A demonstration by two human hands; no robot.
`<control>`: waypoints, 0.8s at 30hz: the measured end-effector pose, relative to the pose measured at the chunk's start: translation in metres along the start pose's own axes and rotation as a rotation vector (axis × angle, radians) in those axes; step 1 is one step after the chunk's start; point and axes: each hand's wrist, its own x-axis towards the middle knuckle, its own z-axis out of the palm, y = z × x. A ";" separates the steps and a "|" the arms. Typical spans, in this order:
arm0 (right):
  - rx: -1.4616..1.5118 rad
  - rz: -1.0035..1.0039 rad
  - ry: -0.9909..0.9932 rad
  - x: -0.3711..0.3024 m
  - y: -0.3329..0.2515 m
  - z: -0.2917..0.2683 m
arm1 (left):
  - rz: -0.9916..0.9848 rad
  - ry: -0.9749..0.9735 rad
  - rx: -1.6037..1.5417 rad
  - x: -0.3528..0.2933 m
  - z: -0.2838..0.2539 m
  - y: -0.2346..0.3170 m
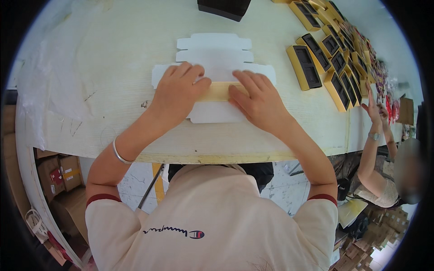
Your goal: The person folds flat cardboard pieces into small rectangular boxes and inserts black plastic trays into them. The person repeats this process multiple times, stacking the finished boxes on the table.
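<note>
A white die-cut cardboard blank lies unfolded on the table in front of me, with its flaps spread out. Across its lower middle sits a narrow gold box, one long side facing up. My left hand is closed at the box's left end, with bent fingers over the white card. At the right end, my right hand has its thumb against the gold box and its fingers bent over the far side. Both palms and the box's two ends are hidden.
Several gold boxes with black inserts crowd the table's right side. A black box stands at the far edge of view. Clear plastic film lies at the left. A co-worker's hands are at the right; cartons fill a shelf below.
</note>
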 end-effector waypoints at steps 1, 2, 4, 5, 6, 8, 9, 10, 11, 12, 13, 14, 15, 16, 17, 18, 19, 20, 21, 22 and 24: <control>0.023 -0.008 -0.025 -0.004 -0.002 0.000 | -0.032 -0.041 -0.099 -0.002 -0.002 0.000; 0.045 -0.016 -0.051 -0.005 -0.002 0.000 | -0.063 -0.083 -0.199 -0.003 -0.006 0.000; 0.012 -0.074 -0.076 -0.004 -0.002 0.002 | -0.067 -0.101 -0.272 -0.005 -0.007 0.000; -0.005 -0.102 -0.088 -0.004 -0.003 0.002 | -0.040 -0.078 -0.245 -0.005 -0.006 0.000; -0.056 -0.118 -0.117 -0.003 -0.004 0.002 | -0.013 -0.055 -0.218 -0.006 -0.005 0.000; -0.155 -0.154 -0.171 0.000 -0.005 0.002 | 0.034 -0.076 -0.157 -0.007 0.000 -0.005; -0.079 -0.105 -0.163 0.002 -0.003 0.003 | 0.057 -0.087 -0.126 -0.007 0.002 -0.007; -0.008 -0.054 -0.156 0.005 0.002 0.005 | 0.023 -0.056 -0.165 -0.005 0.004 -0.009; 0.064 -0.002 -0.148 0.009 0.007 0.007 | -0.011 -0.026 -0.203 -0.002 0.007 -0.010; 0.124 0.077 -0.146 0.012 0.009 0.011 | -0.045 0.005 -0.242 0.002 0.009 -0.012; 0.182 0.156 -0.143 0.017 0.011 0.016 | -0.106 -0.085 -0.249 0.009 0.011 -0.017; 0.240 0.235 -0.139 0.020 0.013 0.019 | -0.168 -0.175 -0.256 0.017 0.012 -0.023; 0.252 0.273 -0.170 0.023 0.014 0.019 | -0.230 -0.265 -0.262 0.021 0.012 -0.026; 0.266 0.307 -0.201 0.026 0.016 0.018 | -0.208 -0.228 -0.221 0.021 0.012 -0.025; 0.280 0.341 -0.231 0.029 0.016 0.016 | -0.187 -0.191 -0.180 0.019 0.012 -0.024; 0.320 0.357 -0.214 0.030 0.017 0.012 | -0.164 -0.153 -0.139 0.018 0.011 -0.022; 0.358 0.378 -0.199 0.029 0.017 0.006 | -0.166 -0.048 -0.118 0.016 0.004 -0.017; 0.392 0.400 -0.178 0.030 0.018 0.000 | -0.162 0.058 -0.093 0.015 -0.009 -0.009; 0.421 0.482 -0.088 0.032 0.015 -0.009 | -0.156 0.165 -0.071 0.013 -0.020 -0.001; 0.453 0.553 0.002 0.034 0.010 -0.019 | -0.268 0.145 -0.328 0.008 -0.030 0.008; 0.433 0.528 0.130 0.033 -0.003 -0.029 | -0.494 0.091 -0.856 0.001 -0.041 0.025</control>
